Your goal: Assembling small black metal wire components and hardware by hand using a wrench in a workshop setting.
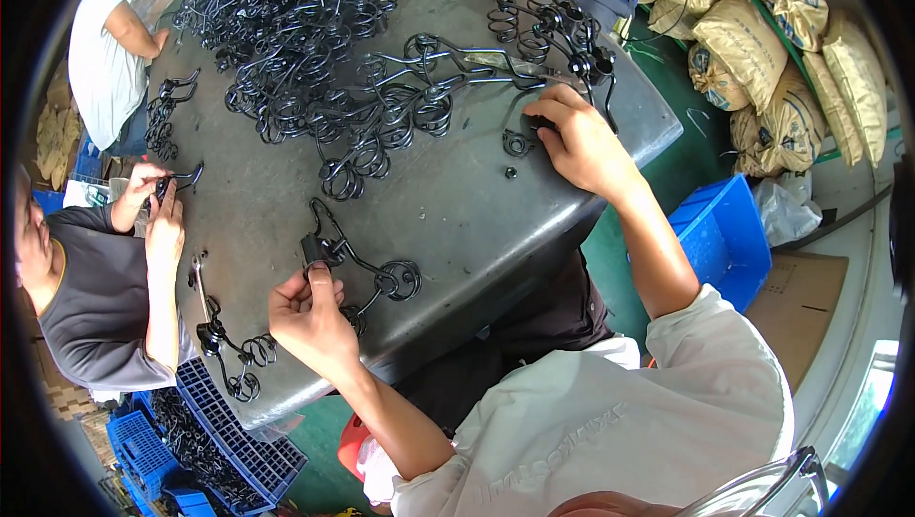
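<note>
My left hand (313, 319) pinches a black coiled wire spring (355, 255) near the table's front edge. A dark block-shaped piece (313, 248) sits on the spring just above my thumb. To the right, my right hand (583, 143) has its fingers curled over the table around a small black part (541, 122), mostly hidden by the fingertips. Beside those fingertips lie a black ring-shaped part (518, 142) and a tiny black nut-like piece (511, 173). A row of joined black wire springs (434, 88) stretches across the table beyond my hands.
A large heap of black springs (286, 21) covers the far table (448, 202). A wrench (198, 283) and springs lie at left. Co-workers sit left and far. A blue bin (720, 241) and sacks (743, 50) stand right; blue crates (143, 450) stand lower left.
</note>
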{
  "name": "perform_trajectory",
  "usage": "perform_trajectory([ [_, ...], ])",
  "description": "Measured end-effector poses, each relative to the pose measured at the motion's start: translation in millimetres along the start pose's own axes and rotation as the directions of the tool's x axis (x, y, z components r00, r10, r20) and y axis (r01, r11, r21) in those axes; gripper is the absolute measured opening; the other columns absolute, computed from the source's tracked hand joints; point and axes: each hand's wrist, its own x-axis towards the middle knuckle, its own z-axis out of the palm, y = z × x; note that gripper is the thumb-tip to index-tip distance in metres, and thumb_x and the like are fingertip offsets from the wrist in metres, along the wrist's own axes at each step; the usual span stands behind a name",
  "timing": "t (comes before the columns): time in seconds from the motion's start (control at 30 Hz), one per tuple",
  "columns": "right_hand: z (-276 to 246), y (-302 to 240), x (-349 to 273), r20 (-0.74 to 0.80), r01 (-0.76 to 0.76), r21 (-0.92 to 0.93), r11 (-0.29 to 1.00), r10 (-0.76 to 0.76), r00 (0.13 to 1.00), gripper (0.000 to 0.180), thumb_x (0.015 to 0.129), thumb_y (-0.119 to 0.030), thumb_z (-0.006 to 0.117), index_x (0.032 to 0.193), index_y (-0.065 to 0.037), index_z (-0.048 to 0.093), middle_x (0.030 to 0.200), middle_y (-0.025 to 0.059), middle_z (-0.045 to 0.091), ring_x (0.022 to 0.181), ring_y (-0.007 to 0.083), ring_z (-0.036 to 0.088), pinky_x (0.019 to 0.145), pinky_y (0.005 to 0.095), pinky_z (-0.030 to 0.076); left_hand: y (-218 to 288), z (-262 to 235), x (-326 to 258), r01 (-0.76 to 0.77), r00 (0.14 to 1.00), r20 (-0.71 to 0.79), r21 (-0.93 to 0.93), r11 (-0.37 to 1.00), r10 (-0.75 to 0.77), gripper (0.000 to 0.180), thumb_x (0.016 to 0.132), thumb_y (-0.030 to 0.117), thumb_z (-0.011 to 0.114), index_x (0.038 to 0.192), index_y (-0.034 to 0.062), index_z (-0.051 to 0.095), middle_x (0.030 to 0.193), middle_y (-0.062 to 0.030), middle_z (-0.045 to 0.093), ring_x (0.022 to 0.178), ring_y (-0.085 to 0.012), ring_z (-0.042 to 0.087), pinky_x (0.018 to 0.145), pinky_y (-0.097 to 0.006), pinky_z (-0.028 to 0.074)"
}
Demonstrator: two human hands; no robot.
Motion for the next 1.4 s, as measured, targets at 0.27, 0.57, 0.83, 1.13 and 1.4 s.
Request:
perform_trajectory([
  [0.27,7.3,-13.2,7.2,0.031,0.134,-0.039,0.990,-0.133,0.991,0.037,0.083,0.000,0.072,0.120,-0.002,0.071,0.114,0.0166,0.066,0.115,0.0370,0.061,0.102,0.0440,0.048,-2.3,-2.6,0.8,0.024,1.000,0.008,-0.040,0.999,-0.024,0.023,0.093,0.010,0.077,0.096,-0.0079,0.063,0.078,-0.0110,0.070,0.062,-0.0128,0.067,0.057,-0.024,0.056],
  [0.57,8.5,-7.5,15.0,0.022,0.188,0.063,0.980,-0.190,0.982,0.019,0.088,0.006,0.067,0.105,-0.001,0.068,0.100,0.0128,0.065,0.095,0.0308,0.065,0.084,0.0376,0.053,-2.0,-0.2,0.7,0.040,0.999,0.010,-0.086,0.995,-0.039,0.022,0.093,0.010,0.077,0.095,-0.0072,0.064,0.077,-0.0099,0.070,0.061,-0.0121,0.066,0.056,-0.024,0.056],
  [0.83,8.3,-23.9,11.5,0.116,-0.093,0.724,0.683,0.012,0.993,0.012,0.101,0.003,0.058,0.109,-0.001,0.066,0.108,0.0104,0.070,0.091,0.0160,0.067,0.077,0.0298,0.054,-1.4,-2.1,1.5,0.043,0.999,0.009,-0.102,0.994,-0.042,0.025,0.092,0.012,0.080,0.095,-0.0067,0.064,0.076,-0.0098,0.070,0.061,-0.0115,0.066,0.056,-0.023,0.055],
  [1.13,58.4,-45.6,9.1,0.314,-0.236,0.905,0.354,-0.183,0.932,0.020,0.094,0.015,0.058,0.106,0.000,0.066,0.111,0.0114,0.069,0.096,0.0164,0.069,0.081,0.0294,0.057,-4.3,-1.7,1.3,0.037,0.999,0.026,-0.113,0.993,-0.034,0.025,0.095,0.014,0.078,0.094,-0.0074,0.065,0.077,-0.0115,0.071,0.062,-0.0129,0.068,0.056,-0.023,0.054],
  [1.4,69.5,-76.8,3.6,0.303,-0.087,0.579,0.811,-0.114,0.946,0.022,0.082,0.009,0.074,0.101,0.000,0.069,0.098,0.0043,0.068,0.090,0.0122,0.068,0.076,0.0286,0.055,-1.7,0.3,-0.2,0.050,0.999,0.023,-0.129,0.990,-0.047,0.025,0.093,0.014,0.079,0.095,-0.0077,0.066,0.078,-0.0105,0.071,0.062,-0.0132,0.068,0.056,-0.024,0.055],
])
